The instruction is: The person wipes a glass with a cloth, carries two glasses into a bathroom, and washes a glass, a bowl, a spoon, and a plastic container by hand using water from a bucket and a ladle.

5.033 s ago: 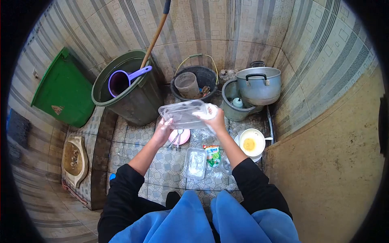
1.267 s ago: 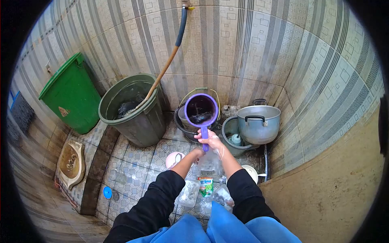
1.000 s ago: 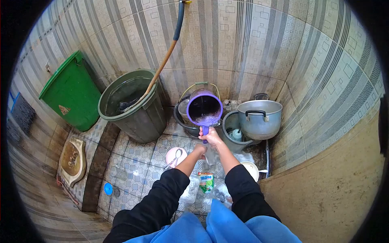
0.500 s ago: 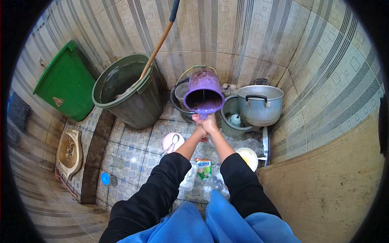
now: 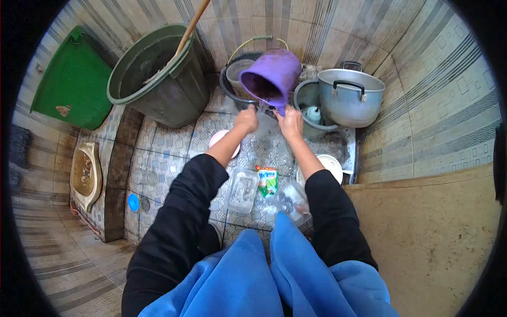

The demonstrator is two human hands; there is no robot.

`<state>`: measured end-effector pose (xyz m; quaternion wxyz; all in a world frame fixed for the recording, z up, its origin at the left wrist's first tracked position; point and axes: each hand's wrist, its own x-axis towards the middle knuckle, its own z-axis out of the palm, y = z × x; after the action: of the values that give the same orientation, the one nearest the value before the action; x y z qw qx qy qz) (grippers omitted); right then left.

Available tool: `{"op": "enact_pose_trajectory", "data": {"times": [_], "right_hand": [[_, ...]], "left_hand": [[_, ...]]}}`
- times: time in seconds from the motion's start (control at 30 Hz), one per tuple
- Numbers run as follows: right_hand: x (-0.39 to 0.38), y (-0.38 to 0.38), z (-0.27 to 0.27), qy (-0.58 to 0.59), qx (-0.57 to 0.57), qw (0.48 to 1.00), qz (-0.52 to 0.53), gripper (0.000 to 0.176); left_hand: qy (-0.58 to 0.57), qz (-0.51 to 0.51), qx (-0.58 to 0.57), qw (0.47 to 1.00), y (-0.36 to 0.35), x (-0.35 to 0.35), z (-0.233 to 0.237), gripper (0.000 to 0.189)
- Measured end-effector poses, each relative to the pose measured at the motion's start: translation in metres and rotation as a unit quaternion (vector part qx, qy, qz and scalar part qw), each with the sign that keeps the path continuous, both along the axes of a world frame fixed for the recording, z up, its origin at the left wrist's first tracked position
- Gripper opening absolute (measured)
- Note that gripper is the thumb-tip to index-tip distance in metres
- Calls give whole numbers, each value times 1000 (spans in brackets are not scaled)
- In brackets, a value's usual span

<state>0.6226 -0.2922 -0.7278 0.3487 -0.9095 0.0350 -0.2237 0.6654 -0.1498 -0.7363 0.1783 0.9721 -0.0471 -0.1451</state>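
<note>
A purple water dipper is tipped toward me, its dark mouth facing down and water spilling from its lip. My right hand is closed around its handle. To the left of the stream, my left hand is curled with its back toward me; whatever its fingers may hold is hidden. Behind the dipper stands a dark bucket with a yellow wire handle. Just right of my right hand, a grey-green bucket holds a pale bottle.
A large aluminium pot rests at the right. On the tiles are a clear plastic container, a detergent packet, a white pan and a pink plate partly behind my left forearm. A big green bin stands left.
My hands were together under the dipper and are now apart. My right hand now grips its handle, and the dipper has swung to a slant.
</note>
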Motion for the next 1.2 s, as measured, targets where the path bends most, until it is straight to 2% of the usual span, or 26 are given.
{"op": "enact_pose_trajectory", "data": {"times": [0.03, 0.07, 0.1, 0.13, 0.2, 0.27, 0.3, 0.33, 0.4, 0.43, 0.5, 0.53, 0.6, 0.63, 0.7, 0.73, 0.83, 0.9, 0.93, 0.97, 1.03, 1.07, 1.1, 1.13, 1.17, 1.2], "right_hand": [[-5, -2, -9, 5, -1, 1000, -1, 14], [-13, -2, -27, 66, 150, 986, 39, 14], [-21, -3, -48, 123, 295, 944, 76, 13], [-30, -4, -79, 42, 232, 968, 88, 14], [-61, 3, -94, 56, 245, 965, 72, 15], [-78, 9, -100, 59, 249, 964, 72, 16], [-78, 12, -101, 62, 254, 962, 76, 16], [-81, 21, -48, 198, 317, 925, 64, 23], [-62, 47, -3, -40, 213, 973, 75, 32], [-45, 62, 24, -130, 206, 966, 93, 36], [-18, 93, 81, -26, 259, 950, 172, 49], [11, 112, 91, -59, 221, 947, 227, 49], [56, 156, 113, -17, 212, 940, 268, 45], [69, 173, 124, -19, 187, 939, 287, 43], [95, 198, 119, -76, 168, 939, 290, 37], [106, 202, 115, -81, 169, 939, 288, 37], [116, 200, 97, -148, 117, 940, 284, 34], [113, 174, 92, -66, 108, 946, 299, 26], [103, 160, 84, -90, 147, 941, 292, 22], [86, 138, 77, -114, 103, 947, 282, 20], [60, 93, 24, 8, -65, 977, 204, 15], [38, 71, -13, 148, -111, 971, 152, 21], [15, 55, -49, 318, -204, 919, 114, 23], [-10, 40, -101, 386, -228, 889, 93, 24], [-37, 28, -145, 370, -285, 875, 129, 24], [-61, 30, -135, 418, -269, 854, 152, 35]], "left_hand": [[-20, 9, 4, 1000, 10, 0, 1, 29], [-32, 13, 10, 999, 22, 2, -3, 28], [-45, 16, 16, 999, 36, 4, -6, 27], [-58, 6, 8, 998, 51, 2, -6, 28], [-71, -6, -3, 997, 77, -6, 2, 30], [-150, 18, -97, 984, 99, -16, 10, 38], [-152, 21, -98, 983, 106, -20, 12, 38], [-146, 30, -160, 976, 114, -23, 14, 40], [-121, 45, -253, 959, 126, -25, 11, 43], [-98, 60, -255, 960, 129, -24, 7, 41], [-70, 94, -276, 954, 126, -25, 12, 40], [-73, 96, -271, 955, 122, -25, 19, 39], [-134, 75, -220, 963, 118, -25, 25, 39], [-115, 87, -209, 967, 114, -28, 38, 39], [-179, 58, -214, 959, 117, -26, 34, 40], [-156, 71, -224, 959, 118, -24, 34, 38], [-160, 43, -241, 956, 130, -26, 28, 37], [-137, 39, -272, 952, 141, -27, 21, 35], [-116, 44, -266, 956, 147, -27, 17, 34], [-109, 40, -278, 954, 153, -26, 14, 35], [-92, 44, -295, 950, 163, -21, 4, 34], [-91, 42, -297, 949, 164, -19, 5, 34], [-69, 57, -296, 951, 164, -19, 8, 34], [-48, 71, -294, 952, 164, -19, 11, 33], [-51, 69, -295, 952, 161, -19, 13, 33], [-36, 81, -293, 952, 159, -20, 14, 33]]}}
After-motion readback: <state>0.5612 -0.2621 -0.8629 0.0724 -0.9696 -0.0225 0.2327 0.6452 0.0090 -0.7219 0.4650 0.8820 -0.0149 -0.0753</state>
